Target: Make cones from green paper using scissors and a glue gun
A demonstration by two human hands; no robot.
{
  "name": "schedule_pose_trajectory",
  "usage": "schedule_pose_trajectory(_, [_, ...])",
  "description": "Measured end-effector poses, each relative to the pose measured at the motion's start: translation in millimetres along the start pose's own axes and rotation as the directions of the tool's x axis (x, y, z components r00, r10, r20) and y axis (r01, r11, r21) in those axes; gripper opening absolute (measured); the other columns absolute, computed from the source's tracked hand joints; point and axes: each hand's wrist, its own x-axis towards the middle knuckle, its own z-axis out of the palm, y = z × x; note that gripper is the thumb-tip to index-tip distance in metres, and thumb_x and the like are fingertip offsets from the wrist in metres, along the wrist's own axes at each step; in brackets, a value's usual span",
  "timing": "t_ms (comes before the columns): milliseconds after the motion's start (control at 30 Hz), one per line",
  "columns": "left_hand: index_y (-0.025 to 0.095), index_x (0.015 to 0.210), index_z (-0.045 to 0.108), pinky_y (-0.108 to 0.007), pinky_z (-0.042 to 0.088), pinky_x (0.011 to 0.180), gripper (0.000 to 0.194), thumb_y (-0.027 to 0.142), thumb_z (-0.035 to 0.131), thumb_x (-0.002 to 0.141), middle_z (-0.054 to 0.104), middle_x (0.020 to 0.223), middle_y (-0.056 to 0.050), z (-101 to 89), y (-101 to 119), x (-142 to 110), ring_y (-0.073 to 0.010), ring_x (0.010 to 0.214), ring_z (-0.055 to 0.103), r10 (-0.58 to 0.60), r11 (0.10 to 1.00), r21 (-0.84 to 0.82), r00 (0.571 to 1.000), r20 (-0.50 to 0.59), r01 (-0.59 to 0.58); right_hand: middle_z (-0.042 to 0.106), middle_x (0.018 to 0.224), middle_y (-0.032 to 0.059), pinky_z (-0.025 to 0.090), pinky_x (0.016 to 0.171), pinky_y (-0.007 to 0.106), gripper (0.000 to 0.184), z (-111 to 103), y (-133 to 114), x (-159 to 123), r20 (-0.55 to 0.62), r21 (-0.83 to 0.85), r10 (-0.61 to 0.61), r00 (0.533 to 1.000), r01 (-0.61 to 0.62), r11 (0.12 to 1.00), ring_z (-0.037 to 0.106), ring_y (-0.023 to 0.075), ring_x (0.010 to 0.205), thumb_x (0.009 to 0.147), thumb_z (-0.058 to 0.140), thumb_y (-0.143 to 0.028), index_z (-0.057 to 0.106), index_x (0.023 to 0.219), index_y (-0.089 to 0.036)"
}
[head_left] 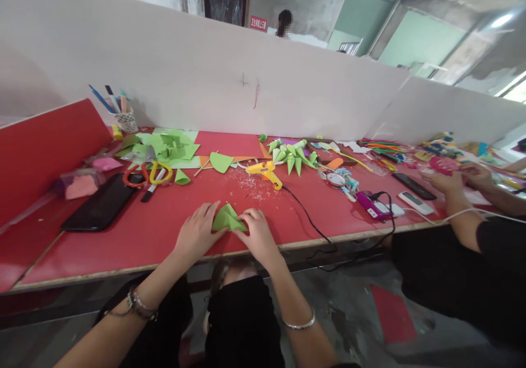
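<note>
A piece of green paper [227, 218], partly folded or curled, is held low over the red table's front edge. My left hand [200, 226] grips its left side between thumb and fingers. On the opposite side, my right hand [255, 231] pinches the paper's right corner. Just beyond the hands lies a yellow hot glue gun [266, 174] with a black cord, among white scraps. Behind it sits a cluster of rolled green paper cones [292, 155]. One single green cone [182, 177] lies to the left, near a flat green paper piece [221, 162].
At left are a black phone [101, 203], scissors [158, 173], cut green paper [172, 146] and a pen cup [125, 120]. A purple power adapter [373, 205] with cables lies right of the glue gun. Further right, a co-worker's hands [450, 181] hold something pink. A white partition [197, 77] stands behind.
</note>
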Motion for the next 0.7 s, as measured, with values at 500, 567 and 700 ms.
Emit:
schedule_pose_trajectory(500, [0.021, 0.082, 0.062, -0.024, 0.044, 0.075, 0.014, 0.029, 0.051, 0.078, 0.063, 0.093, -0.002, -7.5, -14, -2, -0.0149, 0.084, 0.059, 0.156, 0.941, -0.323, 0.976, 0.149, -0.101, 0.056, 0.096, 0.0035, 0.041, 0.08, 0.024, 0.009, -12, 12, -3, 0.062, 0.264, -0.016, 0.998, -0.001, 0.965, 0.055, 0.0137, 0.09, 0.075, 0.055, -0.014, 0.061, 0.076, -0.019])
schedule_pose_trajectory(567, [0.022, 0.083, 0.062, -0.023, 0.044, 0.074, 0.016, 0.03, 0.049, 0.079, 0.063, 0.095, -0.001, -10.0, -13, -3, -0.0149, 0.085, 0.059, 0.147, 0.951, -0.295, 0.975, 0.165, -0.094, 0.056, 0.099, 0.0038, 0.04, 0.082, 0.024, 0.009, -15, 13, -5, 0.074, 0.277, -0.015, 0.997, -0.006, 0.961, 0.054, 0.0137, 0.092, 0.076, 0.054, -0.015, 0.062, 0.077, -0.019])
schedule_pose_trajectory(700, [0.021, 0.074, 0.059, -0.022, 0.043, 0.069, 0.021, 0.036, 0.047, 0.08, 0.062, 0.091, 0.0, -12.3, -13, -2, -0.0139, 0.08, 0.058, 0.088, 0.968, -0.247, 0.982, 0.169, -0.044, 0.058, 0.099, 0.0039, 0.041, 0.081, 0.024, 0.01, -14, 13, -5, 0.055, 0.277, 0.008, 0.998, -0.023, 0.961, 0.055, 0.0135, 0.091, 0.078, 0.053, -0.019, 0.062, 0.075, -0.019])
